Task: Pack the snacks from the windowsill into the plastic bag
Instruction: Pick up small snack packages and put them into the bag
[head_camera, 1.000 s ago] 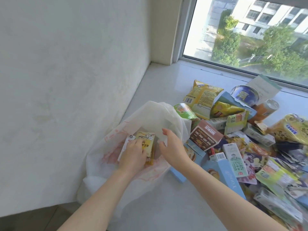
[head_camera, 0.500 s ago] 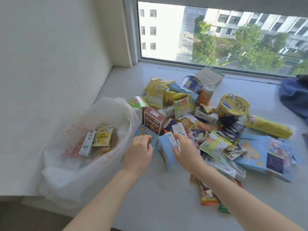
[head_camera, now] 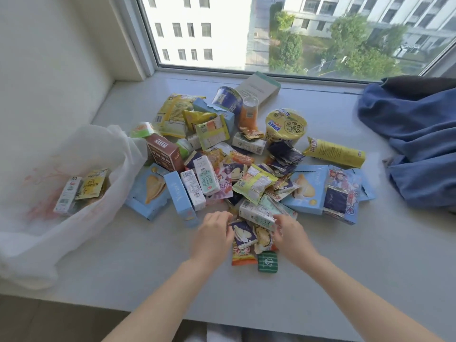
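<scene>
Got a pale stone windowsill [head_camera: 345, 255] w/ heap of mixed snack packs [head_camera: 254, 183] mid-sill, thin white plastic bag [head_camera: 98, 149] just left of it, few packs inside. Left hand [head_camera: 213, 234] pinching the small dark-blue chip packet [head_camera: 243, 234] at the near edge. Right hand [head_camera: 291, 235] curled onto the white-green carton [head_camera: 256, 214], can't tell if gripping tbh.

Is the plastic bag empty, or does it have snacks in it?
Partly filled: the bag lies open, and a yellow packet and a small carton show inside.

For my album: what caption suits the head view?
Left hand and right hand touch small packets fronting the snack pile; white translucent plastic bag lies left.
</scene>
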